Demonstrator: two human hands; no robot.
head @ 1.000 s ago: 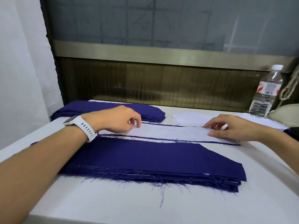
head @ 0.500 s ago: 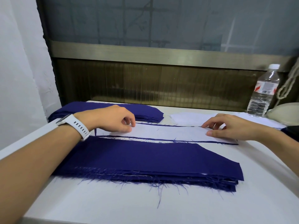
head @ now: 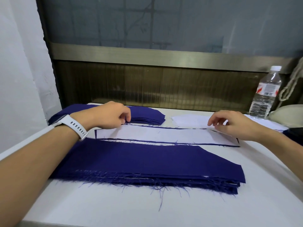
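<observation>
Half a second ago the right hand lay on the right end of the white strip. Now it has risen and pinches that end, peeling it a little off the navy piece under it. The left hand has stayed at the strip's far left corner with its fingers curled; I cannot tell whether they grip anything. I judge the strip is being lifted to reset it on the navy piece, so the pairing is not finished.

The strip lies across the middle of the white counter, between a near navy stack and a far navy stack. White pieces and a bottle sit far right. A dark panel and glass stand behind, with a white wall to the left.
</observation>
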